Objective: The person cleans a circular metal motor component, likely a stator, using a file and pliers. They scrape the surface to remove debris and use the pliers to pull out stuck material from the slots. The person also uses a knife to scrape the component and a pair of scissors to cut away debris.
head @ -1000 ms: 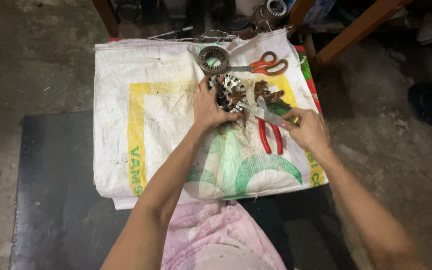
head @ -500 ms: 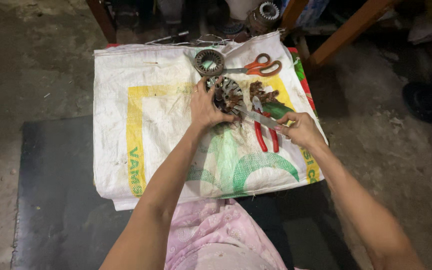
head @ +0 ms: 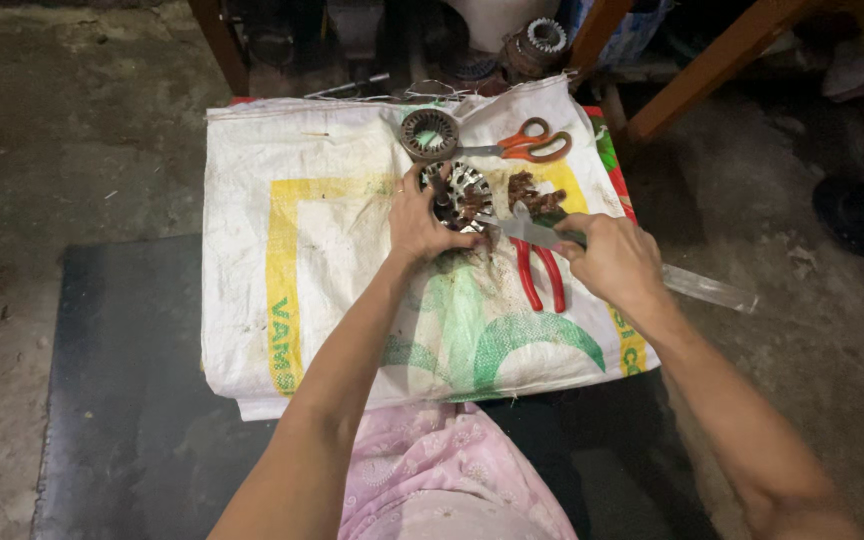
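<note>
My left hand grips a round metal motor stator with copper wire ends, held tilted on a white woven sack. My right hand holds a long flat metal blade. Its tip points left at the stator and its other end sticks out to the right past my wrist. Red-handled pliers lie on the sack just under the blade. A clump of pulled copper wire sits right of the stator.
A second round stator and orange-handled scissors lie at the sack's far edge. Wooden furniture legs and more motor parts stand beyond. The sack rests on a dark mat over a concrete floor.
Both hands have stayed at the stator. The view has drifted a little, and my right hand has shifted slightly with the blade against the stator.
</note>
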